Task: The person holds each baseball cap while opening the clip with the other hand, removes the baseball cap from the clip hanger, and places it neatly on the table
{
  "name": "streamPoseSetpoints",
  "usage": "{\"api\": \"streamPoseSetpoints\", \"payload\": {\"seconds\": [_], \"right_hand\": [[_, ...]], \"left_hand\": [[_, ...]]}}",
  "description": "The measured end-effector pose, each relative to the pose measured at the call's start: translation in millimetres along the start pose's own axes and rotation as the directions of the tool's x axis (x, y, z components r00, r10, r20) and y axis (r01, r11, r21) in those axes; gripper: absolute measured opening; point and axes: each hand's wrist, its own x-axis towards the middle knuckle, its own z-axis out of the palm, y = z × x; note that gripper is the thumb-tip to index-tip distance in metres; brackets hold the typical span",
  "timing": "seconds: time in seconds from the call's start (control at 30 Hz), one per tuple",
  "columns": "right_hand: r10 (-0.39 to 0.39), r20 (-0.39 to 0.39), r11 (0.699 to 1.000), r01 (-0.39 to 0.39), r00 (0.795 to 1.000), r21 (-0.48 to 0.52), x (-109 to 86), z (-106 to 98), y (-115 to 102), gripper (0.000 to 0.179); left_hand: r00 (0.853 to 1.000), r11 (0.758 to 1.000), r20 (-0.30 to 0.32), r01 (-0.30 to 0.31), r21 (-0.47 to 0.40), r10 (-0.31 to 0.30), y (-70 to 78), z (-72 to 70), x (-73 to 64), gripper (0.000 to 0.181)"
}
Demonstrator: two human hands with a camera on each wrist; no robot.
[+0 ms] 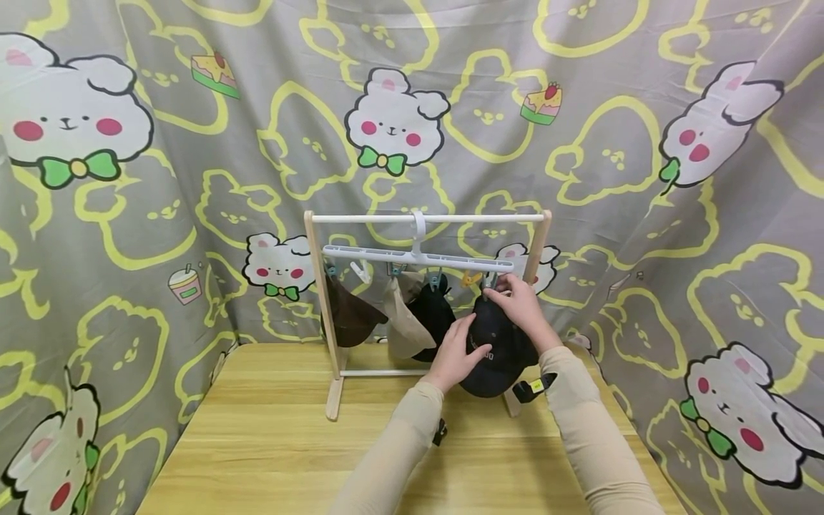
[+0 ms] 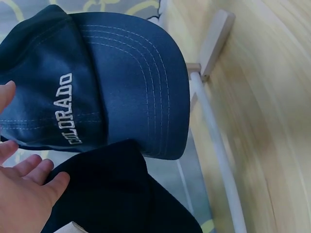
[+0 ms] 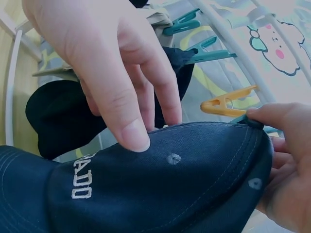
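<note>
A navy baseball cap [image 2: 126,82] with COLORADO lettering hangs brim down at the right end of a white clip hanger [image 1: 418,256]. My right hand [image 3: 286,155] pinches a teal clip [image 3: 243,119] at the cap's edge, thumb on the near side and fingers behind. Alongside the crown is my left hand [image 1: 453,354], its fingers loosely spread at the cap's front. Beside it hangs a black cap [image 1: 433,315]. An orange clip [image 3: 228,102] sits on the hanger near my right thumb.
The hanger hooks over a wooden rack [image 1: 541,243] standing on the wood-grain table [image 1: 270,429]. A beige cap [image 1: 405,325] and a brown cap [image 1: 350,315] hang further left, with a white clip [image 1: 360,272] between them. A patterned curtain [image 1: 257,143] surrounds the table.
</note>
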Motion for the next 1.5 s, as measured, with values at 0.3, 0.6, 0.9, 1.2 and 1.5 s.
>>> {"api": "streamPoseSetpoints", "payload": {"seconds": [0.3, 0.6, 0.9, 1.2, 1.5], "right_hand": [[0.028, 0.041, 1.0, -0.028, 0.999, -0.008, 0.9, -3, 0, 0.038], [0.023, 0.061, 1.0, -0.024, 0.998, 0.017, -0.9, -5, -4, 0.038], [0.032, 0.065, 0.998, -0.036, 0.997, 0.06, -2.9, -5, -6, 0.037], [0.028, 0.066, 0.997, -0.032, 0.997, 0.065, -4.0, -6, -6, 0.039], [0.008, 0.044, 1.0, -0.009, 0.999, 0.025, -3.2, -4, -6, 0.036]], "left_hand": [[0.999, 0.999, -0.015, 0.049, -0.018, -0.049, 1.3, 5.8, 4.7, 0.076], [0.991, 0.989, 0.0, 0.133, -0.056, -0.133, 6.3, 12.5, 12.1, 0.095], [0.988, 0.989, -0.054, 0.145, -0.034, -0.147, 11.0, 17.4, 18.1, 0.093], [0.986, 0.989, -0.079, 0.145, -0.036, -0.148, 11.4, 18.8, 17.3, 0.077], [0.981, 0.987, -0.117, 0.154, -0.036, -0.158, 12.5, 18.6, 15.0, 0.054]]}}
